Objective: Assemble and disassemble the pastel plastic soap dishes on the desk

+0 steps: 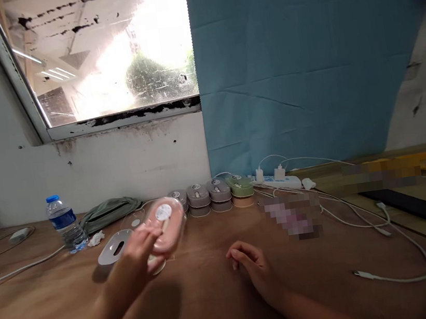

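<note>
My left hand (145, 244) is closed on a pink oval box (171, 232) and holds it tilted above the table. A round white label sits on the box's top, and a clear wrap seems to shine around its edge. Just left of it lies a pale grey oval piece (109, 250) with a dark slot in the middle. Part of another pale thing under the hand is hidden. Right of centre, my right hand (249, 256) rests at the brown table (209, 285) with fingers curled loosely together and nothing visible in them.
Several similar oval boxes (198, 195) in grey and green stand stacked along the wall. A water bottle (63, 221) and a green pouch (108, 212) are at the left. White cables (405, 279) and a power strip (290, 180) lie to the right.
</note>
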Demonstrator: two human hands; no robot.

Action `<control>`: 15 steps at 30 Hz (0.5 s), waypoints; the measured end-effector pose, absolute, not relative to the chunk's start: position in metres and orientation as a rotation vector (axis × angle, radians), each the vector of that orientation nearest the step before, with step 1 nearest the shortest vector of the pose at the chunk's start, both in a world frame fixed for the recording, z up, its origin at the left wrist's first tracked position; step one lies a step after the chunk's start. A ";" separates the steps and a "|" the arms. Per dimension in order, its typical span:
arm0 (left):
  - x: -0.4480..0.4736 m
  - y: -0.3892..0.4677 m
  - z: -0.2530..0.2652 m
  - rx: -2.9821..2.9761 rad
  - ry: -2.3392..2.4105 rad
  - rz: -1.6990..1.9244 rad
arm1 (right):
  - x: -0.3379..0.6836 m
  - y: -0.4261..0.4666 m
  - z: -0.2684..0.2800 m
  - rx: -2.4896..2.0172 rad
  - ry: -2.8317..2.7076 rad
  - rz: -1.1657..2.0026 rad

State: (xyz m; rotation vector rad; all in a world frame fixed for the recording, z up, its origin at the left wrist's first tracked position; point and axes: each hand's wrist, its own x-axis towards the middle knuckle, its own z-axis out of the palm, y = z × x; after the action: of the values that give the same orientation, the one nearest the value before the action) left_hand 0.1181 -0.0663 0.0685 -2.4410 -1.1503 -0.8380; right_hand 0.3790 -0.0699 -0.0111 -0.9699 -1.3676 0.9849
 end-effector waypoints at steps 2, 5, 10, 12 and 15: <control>0.135 -0.079 0.045 -2.596 -1.227 -0.850 | 0.380 -0.071 -0.010 -0.988 -1.375 0.889; 0.155 -0.085 0.013 -2.786 -1.312 -0.850 | 0.381 -0.068 -0.012 -0.997 -1.418 0.840; 0.166 -0.087 -0.001 -2.927 -1.314 -0.854 | 0.376 -0.065 -0.016 -0.970 -1.668 0.878; 0.158 -0.087 0.004 -2.919 -1.341 -0.851 | 0.374 -0.067 -0.016 -0.962 -1.778 0.867; 0.135 -0.079 0.006 -2.802 -1.481 -0.845 | 0.372 -0.072 -0.014 -0.962 -1.869 0.856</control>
State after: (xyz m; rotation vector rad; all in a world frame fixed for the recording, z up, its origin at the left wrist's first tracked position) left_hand 0.1345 -0.0787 0.0061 -2.8024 -1.4810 -0.8446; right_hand 0.3719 -0.0722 -0.0145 -0.9621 -1.8692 0.8562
